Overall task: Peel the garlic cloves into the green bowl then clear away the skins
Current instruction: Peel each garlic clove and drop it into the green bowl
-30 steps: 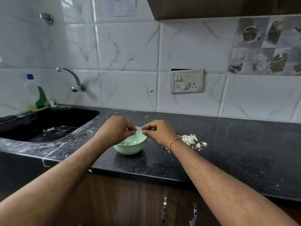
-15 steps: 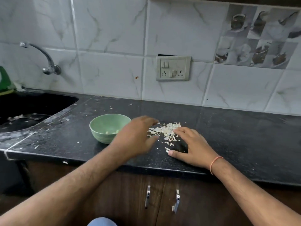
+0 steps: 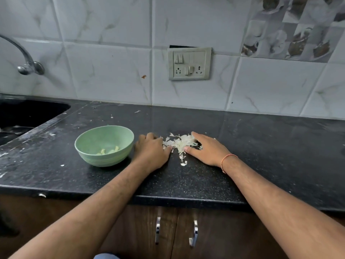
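Now that your hands have left the green bowl [image 3: 104,145] (peeled cloves [image 3: 108,151] inside), left hand [image 3: 151,152] and right hand [image 3: 206,149], fingers loosely curved, holding nothing, cup the garlic skins [image 3: 180,143] just right of it; peeling looks finished, clearing begins.

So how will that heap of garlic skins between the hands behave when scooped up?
The garlic skins look thin and papery, so probably very light and floppy. Loose flakes already trail toward the counter edge, so some will likely slip out as the left hand and right hand close in.
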